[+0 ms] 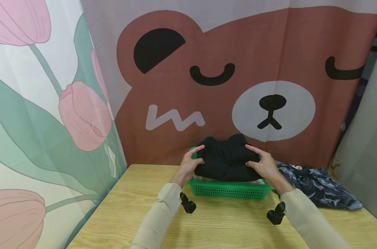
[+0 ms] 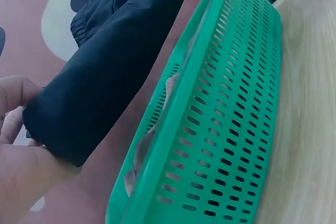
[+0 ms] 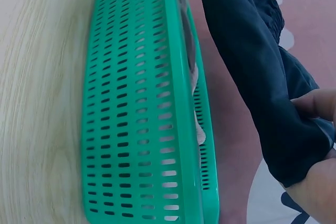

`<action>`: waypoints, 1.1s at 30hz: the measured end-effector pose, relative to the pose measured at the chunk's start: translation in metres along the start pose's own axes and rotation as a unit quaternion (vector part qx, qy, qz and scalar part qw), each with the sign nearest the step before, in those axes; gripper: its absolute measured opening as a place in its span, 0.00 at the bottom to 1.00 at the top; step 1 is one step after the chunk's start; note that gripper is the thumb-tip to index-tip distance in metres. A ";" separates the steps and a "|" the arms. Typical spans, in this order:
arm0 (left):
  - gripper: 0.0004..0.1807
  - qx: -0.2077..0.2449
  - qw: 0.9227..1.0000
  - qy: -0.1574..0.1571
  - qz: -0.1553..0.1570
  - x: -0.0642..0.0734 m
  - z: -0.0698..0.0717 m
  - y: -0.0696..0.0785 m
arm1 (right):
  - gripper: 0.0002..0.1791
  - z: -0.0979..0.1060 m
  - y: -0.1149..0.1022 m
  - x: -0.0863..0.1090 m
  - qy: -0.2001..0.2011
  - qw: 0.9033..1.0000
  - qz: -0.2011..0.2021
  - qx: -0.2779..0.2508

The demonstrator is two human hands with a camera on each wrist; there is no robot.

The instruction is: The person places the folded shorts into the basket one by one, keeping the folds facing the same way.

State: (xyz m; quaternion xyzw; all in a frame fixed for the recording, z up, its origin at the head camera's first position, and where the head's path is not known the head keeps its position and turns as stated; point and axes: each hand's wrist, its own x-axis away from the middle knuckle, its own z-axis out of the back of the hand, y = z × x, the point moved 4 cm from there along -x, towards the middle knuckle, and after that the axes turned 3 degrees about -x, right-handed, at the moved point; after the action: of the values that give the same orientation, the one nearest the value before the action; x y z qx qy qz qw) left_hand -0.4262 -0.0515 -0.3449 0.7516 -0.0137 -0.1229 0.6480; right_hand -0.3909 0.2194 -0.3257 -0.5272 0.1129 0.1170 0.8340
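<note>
Both hands hold a folded black garment [image 1: 227, 160] with a gathered elastic edge [image 2: 80, 29], raised over a green perforated basket [image 1: 230, 191]. My left hand [image 1: 188, 165] pinches its left end between thumb and fingers. At the opposite end, my right hand [image 1: 265, 167] grips the cloth the same way, thumb on the near side. The wrist views show a gap between the garment's lower fold and the basket rim [image 3: 184, 93]. Light-coloured cloth [image 2: 142, 153] lies inside the basket, mostly hidden by its wall.
A dark patterned garment [image 1: 319, 186] lies on the wooden table [image 1: 129, 207] to the right of the basket. Behind the table hangs a curtain [image 1: 163, 145] with a bear print, and a tulip-print curtain [image 1: 51, 138] hangs along the left.
</note>
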 end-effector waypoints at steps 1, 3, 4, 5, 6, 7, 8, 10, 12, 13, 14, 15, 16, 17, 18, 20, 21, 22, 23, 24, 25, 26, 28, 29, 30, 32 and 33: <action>0.35 -0.003 1.000 0.004 0.002 -0.001 0.001 -0.002 | 0.38 0.000 0.001 -0.001 0.000 1.000 -0.001 0.005; 0.35 -0.017 1.000 0.011 0.003 -0.003 0.002 -0.004 | 0.38 -0.002 0.003 -0.004 0.002 1.000 -0.002 0.014; 0.35 -0.021 1.000 0.014 0.005 -0.005 0.002 -0.006 | 0.37 -0.002 0.005 -0.005 0.005 1.000 -0.003 0.019; 0.35 -0.026 0.999 0.017 0.007 -0.006 0.002 -0.007 | 0.37 -0.003 0.007 -0.006 0.007 1.000 -0.002 0.022; 0.35 -0.033 0.999 0.020 0.009 -0.008 0.002 -0.008 | 0.37 -0.004 0.009 -0.008 0.010 1.000 -0.001 0.027; 0.35 -0.041 0.999 0.023 0.008 -0.007 0.001 -0.007 | 0.37 -0.005 0.010 -0.009 0.013 0.999 0.001 0.029; 0.34 -0.046 0.999 0.025 0.007 -0.006 0.000 -0.005 | 0.37 -0.006 0.012 -0.011 0.016 0.999 0.003 0.033; 0.35 -0.056 0.998 0.030 0.008 -0.008 0.000 -0.007 | 0.37 -0.009 0.014 -0.013 0.021 0.999 0.002 0.036; 0.35 -0.064 0.997 0.037 0.006 -0.009 0.000 -0.010 | 0.37 -0.010 0.015 -0.015 0.024 0.999 0.002 0.045; 0.35 -0.066 0.997 0.041 0.004 -0.009 0.000 -0.012 | 0.37 -0.011 0.016 -0.016 0.025 0.999 0.001 0.047; 0.35 -0.067 0.997 0.044 0.005 -0.012 0.000 -0.015 | 0.37 -0.012 0.016 -0.016 0.025 0.998 -0.001 0.050; 0.35 -0.070 0.996 0.049 0.005 -0.016 0.001 -0.020 | 0.37 -0.012 0.016 -0.016 0.024 0.998 -0.002 0.054; 0.35 -0.071 0.996 0.052 0.004 -0.016 0.001 -0.021 | 0.37 -0.012 0.017 -0.016 0.025 0.998 -0.002 0.058; 0.35 -0.073 0.996 0.054 0.002 -0.017 0.001 -0.023 | 0.37 -0.013 0.018 -0.016 0.024 0.998 -0.003 0.060; 0.35 -0.075 0.996 0.056 0.002 -0.018 0.001 -0.024 | 0.37 -0.013 0.019 -0.016 0.023 0.998 -0.004 0.056; 0.35 -0.081 0.995 0.057 0.000 -0.018 0.001 -0.026 | 0.37 -0.015 0.021 -0.017 0.020 0.999 -0.007 0.046; 0.35 -0.084 0.995 0.056 -0.002 -0.019 0.001 -0.027 | 0.37 -0.016 0.023 -0.017 0.018 0.999 -0.007 0.042; 0.35 -0.088 0.995 0.055 -0.005 -0.019 0.001 -0.028 | 0.37 -0.016 0.024 -0.017 0.017 0.999 -0.008 0.038; 0.35 -0.095 0.994 0.055 -0.008 -0.019 0.001 -0.029 | 0.38 -0.017 0.026 -0.017 0.017 0.999 -0.009 0.034; 0.35 -0.104 0.993 0.055 -0.010 -0.019 0.000 -0.030 | 0.38 -0.018 0.027 -0.018 0.016 0.999 -0.010 0.033; 0.35 -0.117 0.992 0.055 -0.014 -0.019 0.000 -0.030 | 0.38 -0.019 0.029 -0.018 0.017 0.999 -0.009 0.036; 0.35 -0.130 0.990 0.056 -0.018 -0.019 0.000 -0.031 | 0.38 -0.020 0.030 -0.018 0.017 0.999 -0.008 0.038; 0.35 -0.162 0.985 0.056 -0.026 -0.019 -0.001 -0.032 | 0.38 -0.021 0.032 -0.019 0.018 0.999 -0.007 0.046; 0.35 -0.175 0.983 0.056 -0.027 -0.019 -0.002 -0.033 | 0.38 -0.021 0.033 -0.019 0.018 0.999 -0.006 0.049; 0.35 -0.185 0.981 0.055 -0.027 -0.019 -0.002 -0.034 | 0.38 -0.022 0.034 -0.020 0.017 0.999 -0.006 0.050; 0.35 -0.201 0.978 0.052 -0.025 -0.020 -0.003 -0.035 | 0.38 -0.023 0.036 -0.019 0.015 0.999 -0.004 0.049; 0.35 -0.207 0.977 0.050 -0.024 -0.020 -0.003 -0.036 | 0.38 -0.024 0.037 -0.019 0.013 0.999 -0.004 0.048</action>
State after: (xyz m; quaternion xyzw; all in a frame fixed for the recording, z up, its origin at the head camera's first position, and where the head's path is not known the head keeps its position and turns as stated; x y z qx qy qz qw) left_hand -0.4504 -0.0395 -0.3763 0.6063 0.0624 -0.1003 0.7864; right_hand -0.4222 0.2120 -0.3613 -0.4885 0.1265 0.1011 0.8574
